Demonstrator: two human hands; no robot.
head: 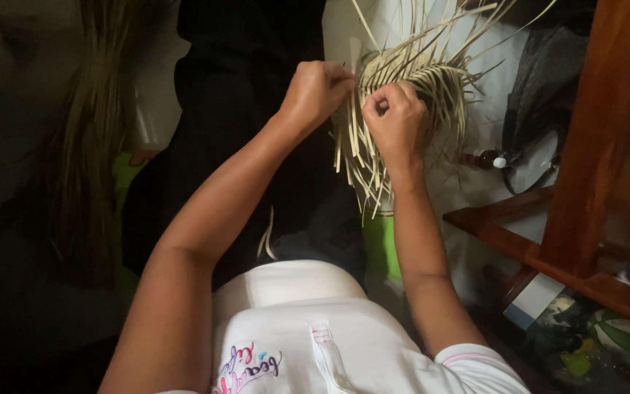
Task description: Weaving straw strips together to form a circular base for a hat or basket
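The person sits with a dark cloth across the lap and a half-woven piece of pale flat strips held out over the knees; both hands are closed into loose fists on it; the left hand pinches strips at the near edge of the weave, thumb and fingers curled tight round them; the right hand is just beside it, curled the same way, a strip or two caught between thumb and forefinger; the two hands nearly touch; the woven part lies under and beyond them, and loose ends hang down below the right wrist while others fan upward and outward toward the top of the view; it looks to me like the middle of plaiting, one strip being drawn tight against its neighbours, with much of the length still unwoven; the next move, I judge, calls for keeping the left pinch firm so the finished rows do not slacken, while the right lifts the next strip over or under; to the left a bundle of long dry fibres hangs in shadow, well apart from the hands; to the right stands a red-brown wooden frame, with a small bottle near its rail; something green shows below the hanging ends; what it is I cannot tell.
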